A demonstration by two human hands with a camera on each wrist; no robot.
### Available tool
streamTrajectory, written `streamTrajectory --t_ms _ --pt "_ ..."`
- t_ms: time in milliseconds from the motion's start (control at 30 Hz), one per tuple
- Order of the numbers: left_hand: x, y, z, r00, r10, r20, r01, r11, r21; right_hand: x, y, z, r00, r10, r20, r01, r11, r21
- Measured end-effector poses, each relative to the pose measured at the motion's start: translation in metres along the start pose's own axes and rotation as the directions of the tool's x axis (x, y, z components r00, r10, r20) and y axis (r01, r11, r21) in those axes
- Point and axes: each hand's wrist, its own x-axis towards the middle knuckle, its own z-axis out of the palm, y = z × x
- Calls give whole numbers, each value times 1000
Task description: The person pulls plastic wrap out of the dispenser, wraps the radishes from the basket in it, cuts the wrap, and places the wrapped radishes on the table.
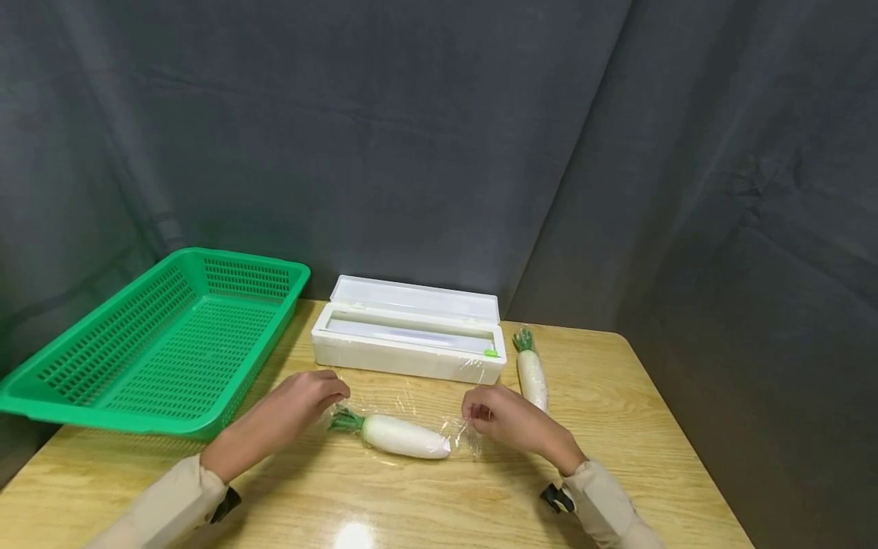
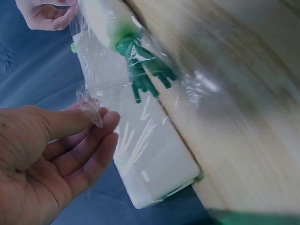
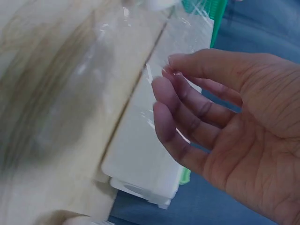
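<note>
A white radish [image 1: 406, 438] with green stalks lies on the table on a sheet of clear plastic wrap [image 1: 468, 436]. Beyond its leafy end, my left hand [image 1: 302, 398] pinches an edge of the wrap between thumb and fingertips; the left wrist view shows the film [image 2: 140, 136] stretching from there past the stalks. Past the radish's tip, my right hand [image 1: 509, 418] has thumb and forefinger together on the film's other corner, the remaining fingers loosely bent in the right wrist view.
Behind the radish stands a white wrap dispenser [image 1: 401, 357], lid [image 1: 414, 296] raised, with a green cutter slider [image 1: 491, 353]. Another radish [image 1: 532, 377], in shiny film, lies right of it. A green slotted basket [image 1: 274, 358] sits at the left. Dark curtains enclose the wooden table [image 1: 617, 427].
</note>
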Motion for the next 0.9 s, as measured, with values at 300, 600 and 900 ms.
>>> streamTrajectory --t_ms 300,600,900 --pt "0 -8 12 998 -61 -29 58 993 -107 6 10 11 994 101 -51 -99 994 53" --pt "1 -8 3 989 -139 -56 134 986 -95 4 11 13 989 148 -19 -147 988 56" --pt "6 3 4 969 64 -241 -39 994 104 1 8 9 984 177 -13 -173 975 143"
